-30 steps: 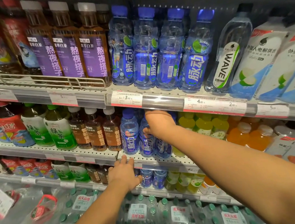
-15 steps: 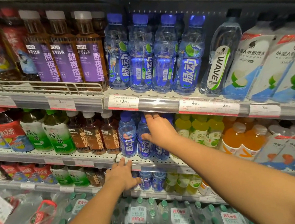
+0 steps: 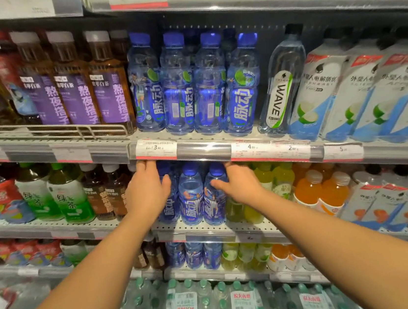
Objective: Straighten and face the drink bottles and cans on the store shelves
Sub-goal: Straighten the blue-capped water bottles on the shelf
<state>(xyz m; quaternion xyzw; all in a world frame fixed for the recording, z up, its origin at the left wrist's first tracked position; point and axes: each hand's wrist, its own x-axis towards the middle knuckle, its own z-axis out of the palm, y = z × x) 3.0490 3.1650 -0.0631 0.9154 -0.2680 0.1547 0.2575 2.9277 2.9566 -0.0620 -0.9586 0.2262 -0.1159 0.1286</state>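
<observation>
Three small blue-capped blue drink bottles stand together on the middle shelf [image 3: 207, 231]. My left hand [image 3: 145, 191] wraps the left blue bottle [image 3: 172, 211], thumb across its front, and hides most of it. My right hand [image 3: 240, 184] holds the right blue bottle [image 3: 213, 204] from its right side, thumb on its shoulder. The middle blue bottle [image 3: 191, 199] stands untouched between my hands, label facing out. Both hands sit just under the price rail [image 3: 205, 151].
Above the rail stand a row of larger blue bottles [image 3: 197, 85], purple-labelled tea bottles [image 3: 75, 98], a leaning WAVE bottle [image 3: 281, 80] and white pouches [image 3: 331, 87]. Green tea bottles [image 3: 66, 194] stand to the left, yellow-green bottles [image 3: 272, 179] and orange bottles [image 3: 315, 189] to the right. Wrapped water packs [image 3: 206, 305] lie below.
My left hand rose from the lower shelf's edge onto the left blue bottle. My right hand shifted from the group's top to the right bottle's side. The view moved closer.
</observation>
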